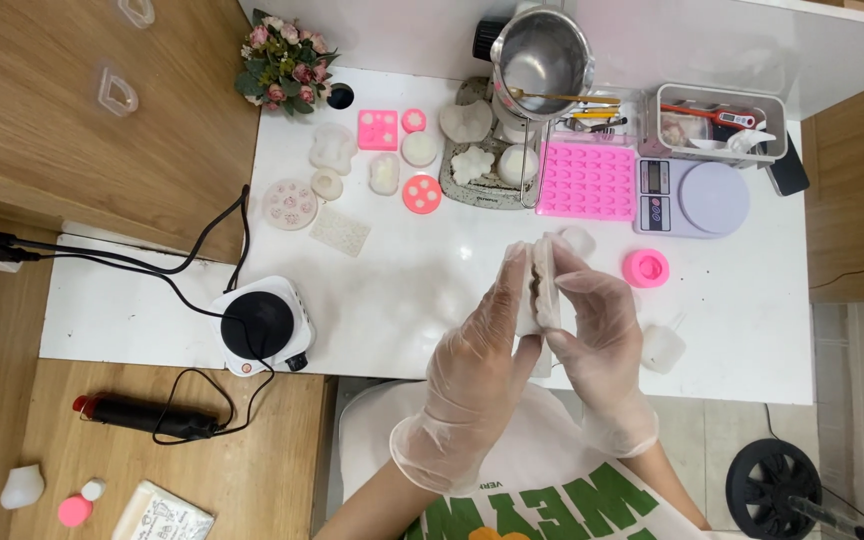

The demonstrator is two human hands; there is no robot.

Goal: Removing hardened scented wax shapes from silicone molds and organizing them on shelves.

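At the centre of the frame I see my left hand (477, 350) and right hand (597, 335), both in clear gloves, with fingers curled closed around a whitish two-part silicone mould (539, 285), pressed between them above the white table (432, 280). A round pink silicone mould (646, 268) lies just right.

hot plate (258, 325) left, scale (694, 197) right — mould (537, 287) between

White counter (422, 290). Lying on it: small electric hotplate (260, 326) at the near left edge; pink flower bouquet (283, 64) at the far left; pink tray mould (586, 180); digital scale (693, 197); round pink mould (646, 268); pale flat mould (340, 231); grey bin (722, 123).
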